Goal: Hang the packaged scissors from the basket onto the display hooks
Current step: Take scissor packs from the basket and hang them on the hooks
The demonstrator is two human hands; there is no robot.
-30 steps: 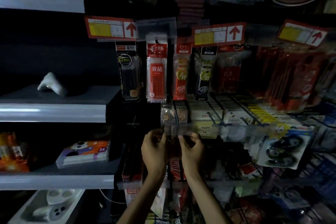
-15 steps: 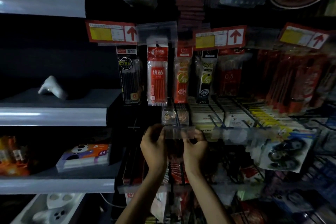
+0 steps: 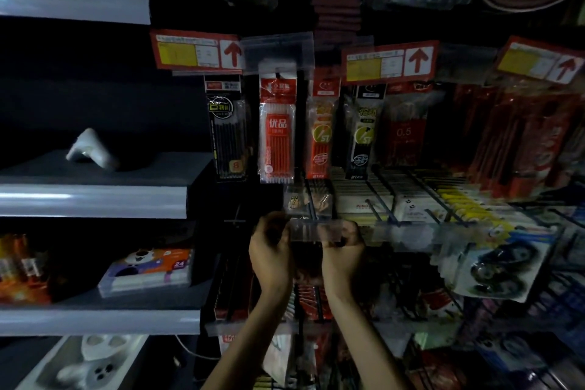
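My left hand (image 3: 271, 252) and my right hand (image 3: 343, 250) are raised side by side at the front of a display hook (image 3: 311, 199). Each pinches one end of a clear plastic piece (image 3: 313, 231). It is blurred, and I cannot tell whether it is a package's top or the hook's label holder. A blister pack with black-handled scissors (image 3: 493, 266) hangs to the right, apart from both hands. No basket is in view.
Packs of pen refills (image 3: 277, 133) hang above my hands under red price tags (image 3: 196, 51). Rows of hooks with boxed goods (image 3: 411, 199) run to the right. Grey shelves (image 3: 95, 199) on the left carry a white object and a colourful box (image 3: 148, 266).
Both hands rose a little from just under the clear piece and closed on its ends. The view shifted slightly.
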